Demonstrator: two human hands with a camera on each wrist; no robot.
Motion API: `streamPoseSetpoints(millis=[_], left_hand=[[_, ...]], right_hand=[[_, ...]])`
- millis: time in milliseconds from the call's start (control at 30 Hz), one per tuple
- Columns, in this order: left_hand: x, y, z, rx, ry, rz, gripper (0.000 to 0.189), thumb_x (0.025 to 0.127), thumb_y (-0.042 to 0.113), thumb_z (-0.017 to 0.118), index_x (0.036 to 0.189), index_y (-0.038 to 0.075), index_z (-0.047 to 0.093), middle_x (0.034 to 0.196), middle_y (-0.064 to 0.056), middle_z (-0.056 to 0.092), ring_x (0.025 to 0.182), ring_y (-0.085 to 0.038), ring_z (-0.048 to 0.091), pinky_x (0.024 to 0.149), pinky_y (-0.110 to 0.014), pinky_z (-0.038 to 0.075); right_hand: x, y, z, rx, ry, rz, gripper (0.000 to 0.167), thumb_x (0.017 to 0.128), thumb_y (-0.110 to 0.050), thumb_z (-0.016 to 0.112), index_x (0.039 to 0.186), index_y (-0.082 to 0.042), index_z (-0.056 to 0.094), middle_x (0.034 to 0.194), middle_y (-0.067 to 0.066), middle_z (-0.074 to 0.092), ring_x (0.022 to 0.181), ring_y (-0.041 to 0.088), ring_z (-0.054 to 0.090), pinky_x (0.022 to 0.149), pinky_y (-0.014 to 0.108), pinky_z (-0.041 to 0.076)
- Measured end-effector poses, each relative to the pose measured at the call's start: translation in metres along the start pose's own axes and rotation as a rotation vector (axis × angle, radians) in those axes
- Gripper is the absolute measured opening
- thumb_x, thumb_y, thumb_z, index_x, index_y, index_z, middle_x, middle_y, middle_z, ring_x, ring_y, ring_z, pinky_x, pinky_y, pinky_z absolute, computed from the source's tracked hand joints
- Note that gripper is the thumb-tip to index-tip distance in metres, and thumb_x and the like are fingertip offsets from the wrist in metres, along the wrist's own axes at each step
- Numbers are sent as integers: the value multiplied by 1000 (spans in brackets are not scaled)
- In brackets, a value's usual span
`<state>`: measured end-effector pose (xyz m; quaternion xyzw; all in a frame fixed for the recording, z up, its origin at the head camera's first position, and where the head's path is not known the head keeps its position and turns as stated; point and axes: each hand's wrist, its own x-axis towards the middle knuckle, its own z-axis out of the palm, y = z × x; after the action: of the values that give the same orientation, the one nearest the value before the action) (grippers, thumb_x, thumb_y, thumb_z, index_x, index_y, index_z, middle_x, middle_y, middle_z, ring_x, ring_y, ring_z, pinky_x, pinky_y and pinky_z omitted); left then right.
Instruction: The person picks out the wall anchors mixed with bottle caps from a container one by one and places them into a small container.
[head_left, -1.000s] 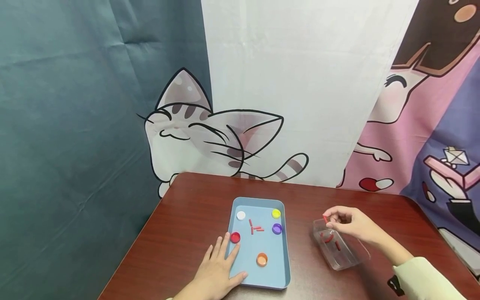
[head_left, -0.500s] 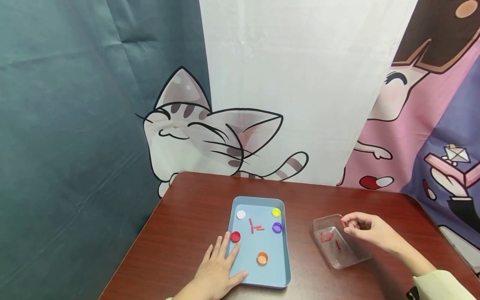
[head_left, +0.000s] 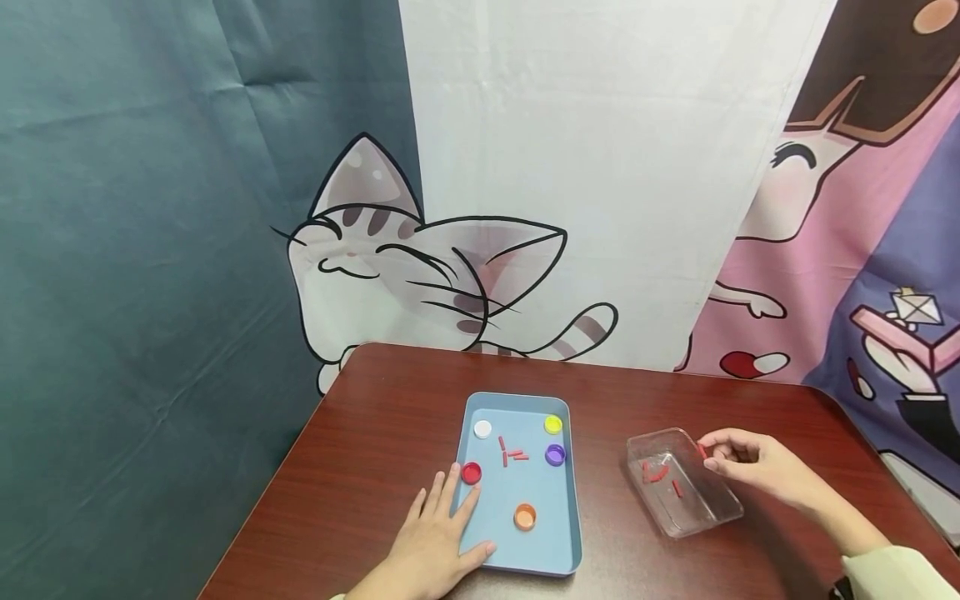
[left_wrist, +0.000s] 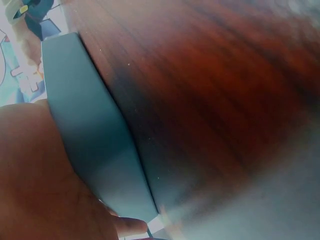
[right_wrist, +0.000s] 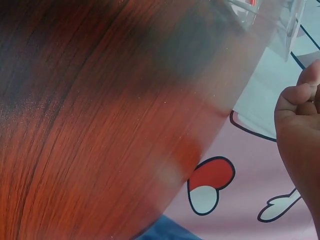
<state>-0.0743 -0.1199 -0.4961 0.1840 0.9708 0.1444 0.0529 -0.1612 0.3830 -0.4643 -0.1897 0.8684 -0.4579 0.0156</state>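
My left hand (head_left: 431, 537) lies with fingers spread over the left rim of a blue tray (head_left: 551, 542); the left wrist view shows the tray's outer wall (left_wrist: 90, 115). Between thumb and fingertips, my right hand (head_left: 765, 468) pinches a small red stick (head_left: 702, 451) by the right side of a clear plastic box (head_left: 693, 518). Several similar red pieces (head_left: 660, 474) lie inside that box. On the tray floor are short red sticks (head_left: 514, 454) in a loose cluster. In the right wrist view my curled fingers (right_wrist: 292, 100) show, but the held stick is hidden.
Around the sticks in the tray sit small round caps: white (head_left: 482, 429), yellow (head_left: 552, 425), purple (head_left: 555, 455), red (head_left: 471, 473) and orange (head_left: 525, 517). Tray and box stand apart on a brown wooden table (head_left: 390, 433). Printed curtains (head_left: 600, 167) hang behind it.
My right hand has moved from over the box's far left end to its right side, still pinching the red stick. The left hand and tray have stayed put.
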Motion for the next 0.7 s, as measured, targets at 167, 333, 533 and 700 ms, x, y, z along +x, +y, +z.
streamPoseSetpoints(millis=[167,333,533,700], left_hand=[[0,0,-1,-1,1,0,82,94,70,49,156,17,42,167,-18,18,151,-44,21,115,-65,25],[0,0,0,3,2,1,82,94,70,49,156,18,41,167,-18,18,151,-44,22,115,-65,25],[0,-1,0,4,-1,0,82,94,70,49,156,18,41,167,-18,18,151,-44,22,115,-65,25],[0,-1,0,-4,-10,-3,82,94,70,49,157,19,41,168,-18,17,151,-43,21,115,-65,24]], right_hand=[[3,1,-1,-6,-5,-2,26,93,-5,71,118,1,65,81,-4,63,70,5,59,60,27,51],[10,-4,0,-27,-22,-3,26,93,-9,71,118,-1,67,82,-5,63,70,5,58,59,27,50],[28,-17,8,-19,-78,-61,24,93,-9,73,116,-3,69,82,-2,63,71,8,58,60,26,49],[48,-31,19,3,-158,-84,25,93,-12,74,117,-7,69,82,-1,64,72,8,59,60,26,49]])
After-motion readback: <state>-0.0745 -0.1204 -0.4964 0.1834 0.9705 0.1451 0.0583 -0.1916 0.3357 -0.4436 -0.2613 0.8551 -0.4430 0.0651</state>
